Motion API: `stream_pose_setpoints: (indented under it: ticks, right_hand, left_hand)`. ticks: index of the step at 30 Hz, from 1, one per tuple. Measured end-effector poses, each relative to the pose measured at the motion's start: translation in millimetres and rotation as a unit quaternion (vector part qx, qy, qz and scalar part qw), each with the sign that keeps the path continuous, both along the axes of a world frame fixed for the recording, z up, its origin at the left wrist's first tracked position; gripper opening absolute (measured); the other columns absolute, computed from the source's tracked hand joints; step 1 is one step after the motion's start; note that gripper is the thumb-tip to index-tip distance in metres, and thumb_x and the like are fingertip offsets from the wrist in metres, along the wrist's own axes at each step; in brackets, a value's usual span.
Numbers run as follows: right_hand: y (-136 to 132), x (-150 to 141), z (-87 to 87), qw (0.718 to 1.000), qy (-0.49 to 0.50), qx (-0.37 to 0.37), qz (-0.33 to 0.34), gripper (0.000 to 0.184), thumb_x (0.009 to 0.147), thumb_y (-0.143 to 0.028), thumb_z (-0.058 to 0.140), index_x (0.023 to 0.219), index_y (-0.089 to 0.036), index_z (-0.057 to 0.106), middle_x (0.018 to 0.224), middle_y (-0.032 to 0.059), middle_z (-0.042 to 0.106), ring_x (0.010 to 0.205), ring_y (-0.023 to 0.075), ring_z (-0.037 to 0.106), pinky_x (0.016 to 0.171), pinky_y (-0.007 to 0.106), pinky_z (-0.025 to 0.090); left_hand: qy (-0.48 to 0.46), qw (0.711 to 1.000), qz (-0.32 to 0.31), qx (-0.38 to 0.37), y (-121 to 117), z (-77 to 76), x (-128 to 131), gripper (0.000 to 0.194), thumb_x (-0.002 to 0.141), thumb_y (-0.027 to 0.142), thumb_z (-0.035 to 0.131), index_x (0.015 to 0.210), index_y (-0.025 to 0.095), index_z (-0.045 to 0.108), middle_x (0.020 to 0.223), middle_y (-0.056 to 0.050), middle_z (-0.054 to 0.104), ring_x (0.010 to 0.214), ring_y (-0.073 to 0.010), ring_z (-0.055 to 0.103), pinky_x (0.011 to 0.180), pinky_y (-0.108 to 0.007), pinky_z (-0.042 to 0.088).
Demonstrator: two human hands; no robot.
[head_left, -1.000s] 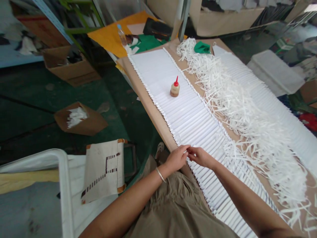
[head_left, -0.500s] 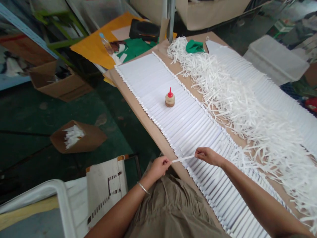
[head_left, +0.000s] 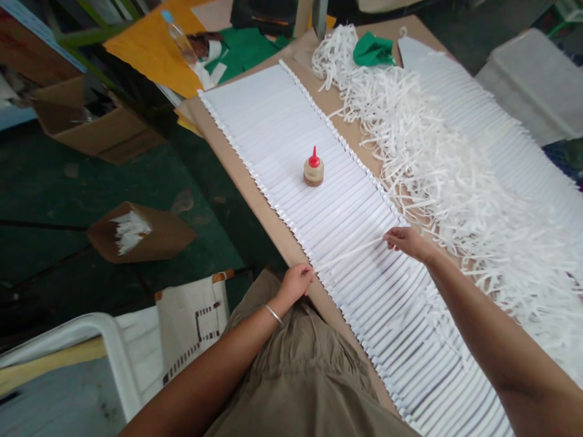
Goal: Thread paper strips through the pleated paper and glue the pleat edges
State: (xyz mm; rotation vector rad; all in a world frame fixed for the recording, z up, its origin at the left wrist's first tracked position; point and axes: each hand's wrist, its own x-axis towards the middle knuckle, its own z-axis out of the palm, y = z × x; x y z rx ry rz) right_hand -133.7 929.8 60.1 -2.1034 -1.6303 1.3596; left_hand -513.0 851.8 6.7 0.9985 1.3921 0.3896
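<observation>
A narrow white strip [head_left: 353, 253] is stretched between my two hands, above a long row of overlapping white strips or sheets [head_left: 268, 103]. Its near end is pinched in my left hand [head_left: 297, 282], which is closed at the table's near edge. My right hand [head_left: 403, 241], also closed, grips the far end over the far side of the row. Whether the strip is paper or fabric I cannot tell. On the row, beyond my hands, stands a small squeeze bottle [head_left: 314, 173] with a red pointed cap and brownish contents.
A heap of loose white strips [head_left: 437, 152] runs along the table, with a green cloth [head_left: 374, 50] on top. Behind it lies another white row [head_left: 483, 103]. Cardboard boxes [head_left: 155, 233] stand on the floor at left, near a chair [head_left: 195, 321].
My right hand has moved away from my left, toward the far side of the row, so more of the strip shows between them. The camera view has shifted slightly.
</observation>
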Motion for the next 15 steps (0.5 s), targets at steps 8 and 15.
stream_pose_setpoints:
  ticks: [8,15]
  right_hand:
    - [54.4,36.6,-24.5,0.992,-0.086,0.078,-0.038,0.026,0.083,-0.042,0.069,0.08,-0.017,0.068,0.061,0.0026,0.07,0.056,0.0149,0.064,0.055,0.024,0.05]
    - [87.6,37.6,-33.6,0.988,-0.064,0.102,-0.095,0.015,0.083,-0.03,0.068,0.08,-0.016,0.066,0.063,0.0039,0.069,0.055,0.0138,0.063,0.055,0.024,0.053]
  left_hand:
    - [0.032,0.999,0.016,-0.002,21.9,-11.2,27.0,0.016,0.091,0.027,0.054,0.08,0.018,0.058,0.063,0.002,0.064,0.04,-0.0091,0.045,0.045,-0.023,0.033]
    - [0.069,0.997,0.021,0.011,33.4,-20.9,34.3,0.018,0.094,0.029,0.054,0.08,0.018,0.056,0.065,0.001,0.066,0.043,-0.009,0.049,0.05,-0.023,0.036]
